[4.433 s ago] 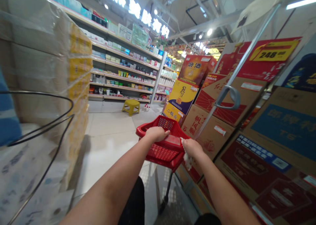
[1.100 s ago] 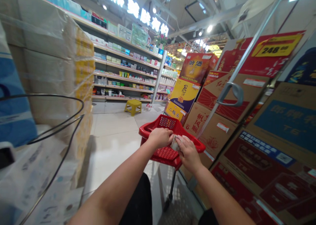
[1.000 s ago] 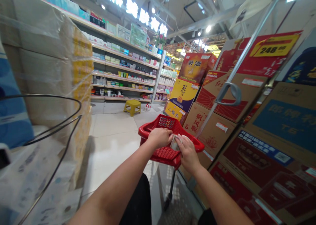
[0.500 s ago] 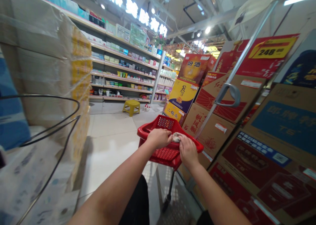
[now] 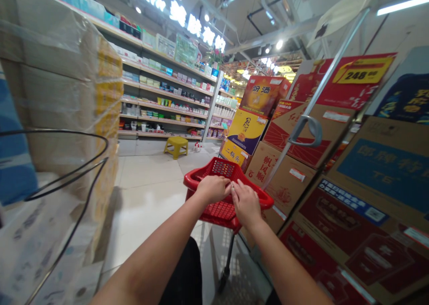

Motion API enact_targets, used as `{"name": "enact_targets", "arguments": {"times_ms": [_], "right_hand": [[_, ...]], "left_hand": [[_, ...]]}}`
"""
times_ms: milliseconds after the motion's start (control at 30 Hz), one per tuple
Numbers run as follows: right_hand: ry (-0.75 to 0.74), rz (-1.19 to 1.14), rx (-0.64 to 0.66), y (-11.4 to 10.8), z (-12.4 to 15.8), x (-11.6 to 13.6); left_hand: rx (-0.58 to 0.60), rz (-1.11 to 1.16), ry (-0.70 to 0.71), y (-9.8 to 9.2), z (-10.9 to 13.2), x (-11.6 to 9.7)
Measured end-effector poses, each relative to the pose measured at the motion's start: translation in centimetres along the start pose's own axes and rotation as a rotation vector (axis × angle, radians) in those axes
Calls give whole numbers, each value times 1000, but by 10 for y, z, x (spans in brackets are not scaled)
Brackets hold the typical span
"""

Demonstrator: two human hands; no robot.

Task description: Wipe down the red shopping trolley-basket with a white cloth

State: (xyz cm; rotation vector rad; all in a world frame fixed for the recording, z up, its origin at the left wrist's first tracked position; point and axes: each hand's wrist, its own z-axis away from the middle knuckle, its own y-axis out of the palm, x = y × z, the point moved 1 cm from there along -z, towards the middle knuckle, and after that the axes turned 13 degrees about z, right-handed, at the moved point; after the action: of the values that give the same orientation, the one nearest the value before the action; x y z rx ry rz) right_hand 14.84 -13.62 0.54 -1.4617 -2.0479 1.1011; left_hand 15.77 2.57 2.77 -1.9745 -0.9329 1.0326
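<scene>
A red plastic shopping cart [image 5: 221, 169] stands in front of me on a thin black post. My left hand [image 5: 213, 188] is closed over the cart's near rim. My right hand [image 5: 246, 203] lies right beside it on the same rim, fingers together and touching the left hand. The white cloth it pressed there earlier is hidden beneath it. The cart's basket looks empty.
Stacked liquor cartons [image 5: 348, 162] lean close along the right, with a slanted metal pole [image 5: 315, 95] in front. Plastic-wrapped boxes [image 5: 67, 95] and a black wire loop [image 5: 83, 162] crowd the left. A yellow stool [image 5: 176, 146] stands on the tiled floor [image 5: 147, 193] before stocked shelves [image 5: 164, 99].
My right hand has slid left along the cart's rim with the white cloth until it meets the left hand. The cloth no longer shows. The left hand kept its hold.
</scene>
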Motion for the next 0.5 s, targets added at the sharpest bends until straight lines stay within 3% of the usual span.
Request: {"name": "enact_targets", "arguments": {"times_ms": [100,200,300,400,500], "right_hand": [[-76,27,-89,8,6,1],[-154,-78,-63,14,1,-14],[-88,-153,-23,16,-7,-27],[-23,-97,-67,15,-3,-22],[-84,-37,-152,12,12,-8]], "left_hand": [[0,-4,7,-2,1,0],[3,-1,5,-2,2,0],[6,3,-12,-1,1,-1],[5,3,-9,0,0,-2],[1,3,0,-1,-1,-2]]}}
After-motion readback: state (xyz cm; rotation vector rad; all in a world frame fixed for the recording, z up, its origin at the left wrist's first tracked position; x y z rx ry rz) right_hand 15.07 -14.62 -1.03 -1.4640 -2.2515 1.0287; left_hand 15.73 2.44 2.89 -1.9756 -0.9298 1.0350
